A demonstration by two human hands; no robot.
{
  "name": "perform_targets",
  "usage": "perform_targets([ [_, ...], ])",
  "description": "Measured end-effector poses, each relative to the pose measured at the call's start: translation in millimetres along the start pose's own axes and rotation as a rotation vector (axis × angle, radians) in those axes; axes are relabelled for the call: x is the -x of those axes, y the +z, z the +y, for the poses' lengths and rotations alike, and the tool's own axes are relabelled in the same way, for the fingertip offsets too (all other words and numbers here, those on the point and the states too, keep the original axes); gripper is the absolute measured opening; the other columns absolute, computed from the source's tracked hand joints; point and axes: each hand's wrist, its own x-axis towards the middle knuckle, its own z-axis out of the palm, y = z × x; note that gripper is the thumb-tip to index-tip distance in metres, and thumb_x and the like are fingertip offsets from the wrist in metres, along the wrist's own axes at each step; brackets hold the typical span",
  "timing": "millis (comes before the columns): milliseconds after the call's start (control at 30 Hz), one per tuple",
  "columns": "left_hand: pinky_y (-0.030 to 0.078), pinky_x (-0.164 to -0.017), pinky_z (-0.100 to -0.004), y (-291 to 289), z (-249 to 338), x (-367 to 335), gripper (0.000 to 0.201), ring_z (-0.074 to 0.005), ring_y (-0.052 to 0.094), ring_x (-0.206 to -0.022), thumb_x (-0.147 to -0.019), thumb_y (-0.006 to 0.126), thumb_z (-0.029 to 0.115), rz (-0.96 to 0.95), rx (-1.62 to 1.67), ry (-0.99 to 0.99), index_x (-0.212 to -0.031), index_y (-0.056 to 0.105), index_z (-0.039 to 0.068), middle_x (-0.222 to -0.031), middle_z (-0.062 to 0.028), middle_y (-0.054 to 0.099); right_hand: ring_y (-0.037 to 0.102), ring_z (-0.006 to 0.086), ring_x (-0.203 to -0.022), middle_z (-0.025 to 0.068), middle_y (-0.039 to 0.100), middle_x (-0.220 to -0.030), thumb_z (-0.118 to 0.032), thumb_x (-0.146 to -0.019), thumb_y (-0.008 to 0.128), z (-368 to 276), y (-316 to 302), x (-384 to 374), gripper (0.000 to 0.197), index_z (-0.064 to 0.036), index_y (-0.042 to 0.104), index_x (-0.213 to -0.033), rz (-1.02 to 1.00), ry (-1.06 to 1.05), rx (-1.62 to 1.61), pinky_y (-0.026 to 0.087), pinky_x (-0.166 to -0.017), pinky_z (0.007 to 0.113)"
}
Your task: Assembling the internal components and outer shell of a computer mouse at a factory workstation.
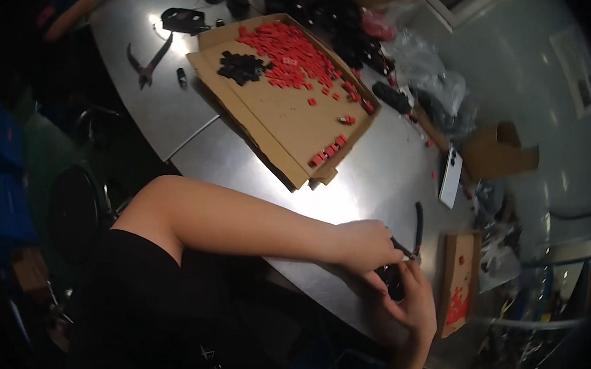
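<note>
My left hand (366, 248) reaches across from the left, its fingers bent down over a small black part (391, 280). From the right side my right hand (418, 301) closes on the same part, thumb and fingers curled around it. The fingers hide most of its shape. A pair of dark-handled pliers (419, 222) is right beyond the fingertips, one handle passing close by my left fingers. Whether those fingers touch the pliers, I cannot tell.
A shallow cardboard tray (271, 132) holds many red pieces (287, 52) and a cluster of black pieces (240, 68). Another pair of pliers (147, 67) lies at the left. A white phone (450, 180) and a small cardboard box (448, 282) are at the right. Another person's arm (93, 0) shows far left.
</note>
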Motion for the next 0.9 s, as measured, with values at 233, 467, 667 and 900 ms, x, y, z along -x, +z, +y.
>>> perform_targets([
  [233, 0.054, -0.081, -0.047, -7, 0, -3, 0.062, -0.0373, 0.069, -0.087, -0.083, 0.07, 0.066, -0.124, 0.051, -0.084, -0.097, 0.069, 0.005, -0.086, -0.016, 0.072, 0.066, 0.0367, -0.111, 0.0203, 0.066, -0.12, -0.009, -0.082, 0.066, -31, -51, -55, 0.048, 0.0028, 0.063, -0.129, 0.119, -0.148, 0.199, 0.051, -0.098, 0.042],
  [467, 0.052, -0.09, -0.0472, -13, 6, -2, 0.066, -0.0368, 0.07, -0.094, -0.084, 0.069, 0.066, -0.116, 0.081, -0.079, -0.101, 0.069, 0.002, -0.088, -0.0188, 0.072, 0.069, 0.0314, -0.103, 0.0141, 0.068, -0.114, -0.005, -0.091, 0.068, -120, -15, -242, 0.031, -0.0017, 0.068, -0.122, 0.062, -0.433, 0.069, 0.054, -0.09, 0.039],
  [667, 0.043, -0.112, -0.0422, -11, 8, 9, 0.074, -0.0349, 0.058, -0.13, -0.08, 0.081, 0.051, 0.145, 0.204, 0.015, -0.135, 0.062, 0.006, -0.136, -0.0183, 0.065, 0.069, 0.0355, -0.096, 0.0136, 0.069, -0.106, -0.01, -0.091, 0.071, -159, 39, -340, 0.018, -0.0039, 0.076, -0.106, 0.245, -0.465, 0.229, 0.055, -0.085, 0.044],
  [900, 0.043, -0.113, -0.0422, -9, 8, 8, 0.072, -0.0352, 0.057, -0.132, -0.079, 0.081, 0.048, 0.06, 0.289, -0.034, -0.136, 0.062, 0.008, -0.137, -0.0178, 0.064, 0.068, 0.0349, -0.095, 0.0136, 0.067, -0.099, -0.009, -0.089, 0.072, -155, 42, -311, 0.015, -0.0033, 0.075, -0.102, 0.134, -0.556, 0.169, 0.055, -0.082, 0.042],
])
